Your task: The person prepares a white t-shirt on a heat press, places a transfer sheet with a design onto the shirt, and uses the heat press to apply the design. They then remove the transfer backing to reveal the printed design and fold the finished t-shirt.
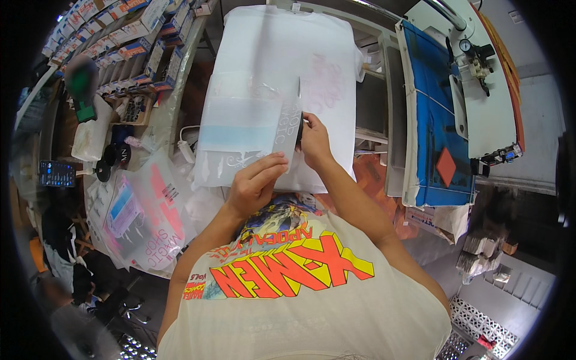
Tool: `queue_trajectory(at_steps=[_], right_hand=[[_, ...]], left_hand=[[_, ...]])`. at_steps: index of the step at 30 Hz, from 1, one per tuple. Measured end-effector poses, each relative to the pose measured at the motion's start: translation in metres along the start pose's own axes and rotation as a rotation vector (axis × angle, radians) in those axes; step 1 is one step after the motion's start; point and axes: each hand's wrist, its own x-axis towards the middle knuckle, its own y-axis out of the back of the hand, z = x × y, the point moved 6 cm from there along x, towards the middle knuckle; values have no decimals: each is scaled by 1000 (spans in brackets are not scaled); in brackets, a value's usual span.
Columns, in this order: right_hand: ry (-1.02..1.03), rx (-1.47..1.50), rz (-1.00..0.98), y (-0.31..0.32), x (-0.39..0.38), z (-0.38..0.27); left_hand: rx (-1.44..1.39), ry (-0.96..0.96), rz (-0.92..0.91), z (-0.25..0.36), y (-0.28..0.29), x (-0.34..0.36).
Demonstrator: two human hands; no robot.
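A white T-shirt (270, 36) lies spread on a flat board before me. Over its left and lower part rests a clear plastic stencil sheet (240, 108) with cut-out lettering and a pale blue band. The sheet's right side is lifted in a greyish lettered strip. My right hand (315, 141) is closed on that strip's right edge, where a small dark piece shows at the fingertips. My left hand (257, 183) has its fingers pressed together at the strip's lower end, seemingly pinching it; its thumb is hidden. Faint pink marks show on the shirt's right.
More stencil sheets with pink stains (150, 222) lie on the left table. Behind them stand stacked small boxes (138, 42) and a phone (57, 173) on a holder. To the right is a blue-covered board (426, 120) with a red diamond piece (445, 167) and a pressure gauge (465, 45).
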Motion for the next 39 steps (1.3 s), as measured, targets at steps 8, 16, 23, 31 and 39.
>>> queue_trajectory(at_steps=[8,16,23,31,39], right_hand=[[24,-7,41,-7,34,-26],[196,-269,95,-8,51,-50],[811,-1013,330,66,52,-48],[788,-1173,171,11,76,-50],[938,-1185,-16,-21,58,-73]], left_hand=[[26,-34,-14,6,7,0],[-595,657,634,-53,39,-47],[-633,781,1827,-167,198,-282],[920,1568,1248,-49,268,-553],[1575,1163,1879,17,325,-496]])
